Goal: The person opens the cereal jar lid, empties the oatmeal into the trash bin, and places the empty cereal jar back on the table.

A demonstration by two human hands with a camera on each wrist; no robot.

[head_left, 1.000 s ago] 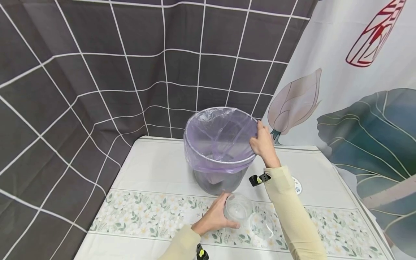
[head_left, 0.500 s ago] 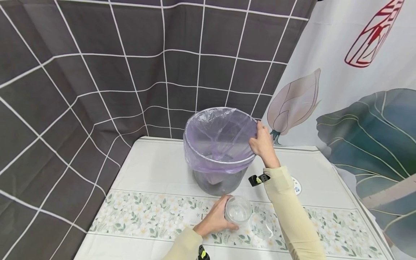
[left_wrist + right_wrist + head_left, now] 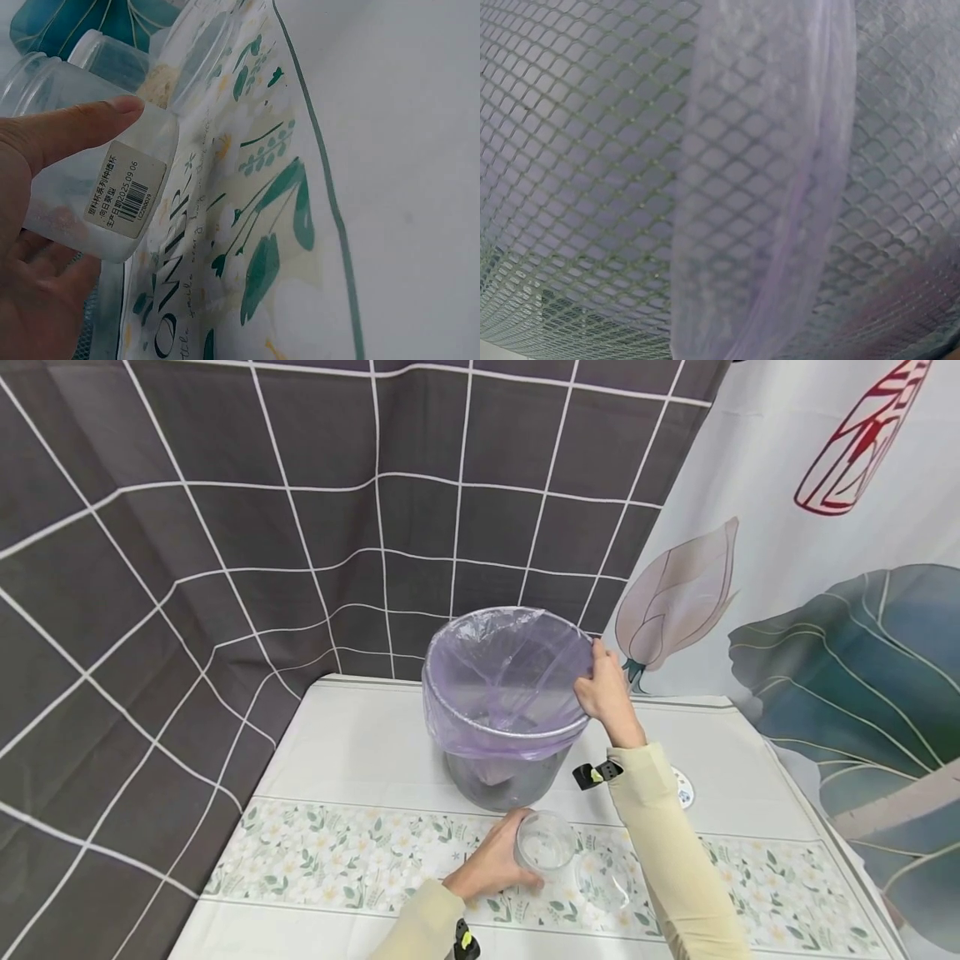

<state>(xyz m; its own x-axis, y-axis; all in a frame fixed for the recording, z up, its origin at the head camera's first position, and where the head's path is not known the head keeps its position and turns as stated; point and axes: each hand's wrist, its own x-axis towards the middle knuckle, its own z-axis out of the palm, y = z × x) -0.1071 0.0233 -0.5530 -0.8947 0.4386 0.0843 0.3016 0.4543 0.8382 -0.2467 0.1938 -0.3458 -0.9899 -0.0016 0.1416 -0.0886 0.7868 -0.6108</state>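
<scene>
My left hand (image 3: 493, 857) holds a clear plastic cup (image 3: 547, 842) upright by its side, low over the floral band of the tabletop. In the left wrist view the thumb lies along the cup (image 3: 131, 142), which bears a printed barcode label (image 3: 126, 189). A second clear plastic container (image 3: 603, 883) is just right of it, its outline faint. Behind them stands a mesh trash can (image 3: 506, 785) lined with a purple bag (image 3: 480, 739) folded over its rim. My right hand (image 3: 606, 689) grips that rim at the right side. Mesh and bag fill the right wrist view.
The white tablecloth (image 3: 360, 743) has a flower-printed strip across it. A dark gridded curtain (image 3: 420, 527) hangs behind and at the left; a white printed curtain (image 3: 780, 552) hangs at the right. A small round sticker (image 3: 684, 787) lies beside the right forearm.
My left hand and the cup have shifted very slightly to the left. The right hand keeps its grip on the rim, and the trash can has stayed in place.
</scene>
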